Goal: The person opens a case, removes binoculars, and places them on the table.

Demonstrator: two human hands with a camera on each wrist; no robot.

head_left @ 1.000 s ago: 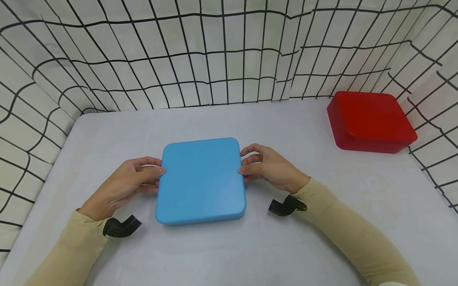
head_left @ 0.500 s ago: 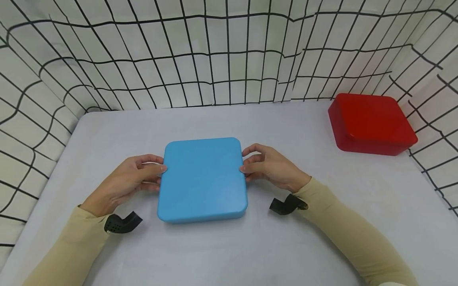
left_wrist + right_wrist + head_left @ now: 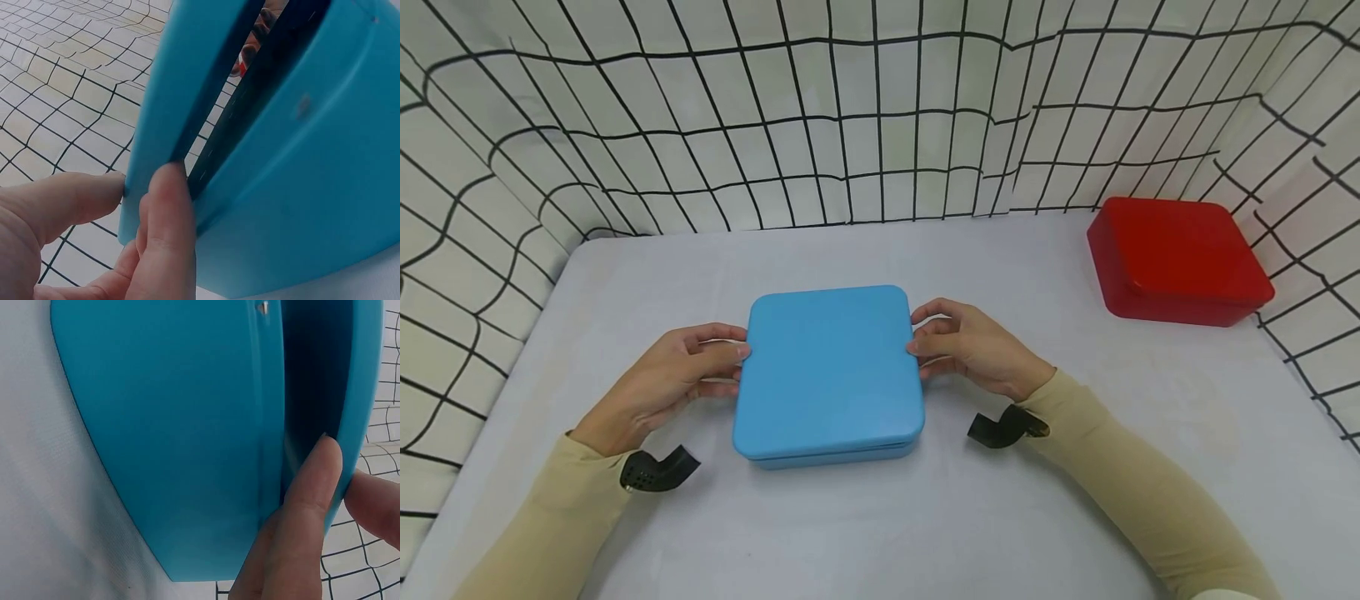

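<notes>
A light blue square box stands mid-table in the head view, its lid [image 3: 829, 367] raised slightly off the box body [image 3: 835, 458]. My left hand [image 3: 673, 379] pinches the lid's left edge between thumb and fingers. At the opposite edge, my right hand [image 3: 976, 348] does the same. The left wrist view has a gap between the lid [image 3: 178, 81] and the box wall [image 3: 312, 187]; a fingertip sits under the lid. Through the right wrist camera, a finger reaches under the lid's rim [image 3: 364, 381], beside the box side [image 3: 169, 437]. The box's contents are hidden.
A red box [image 3: 1187, 258] sits at the back right of the white table [image 3: 835, 533]. A black wire grid [image 3: 880, 112] over white panels borders the table at the back and both sides.
Both hands have raised the lid a little; a thin dark gap now shows along the front of the blue box. The red box stays where it was.
</notes>
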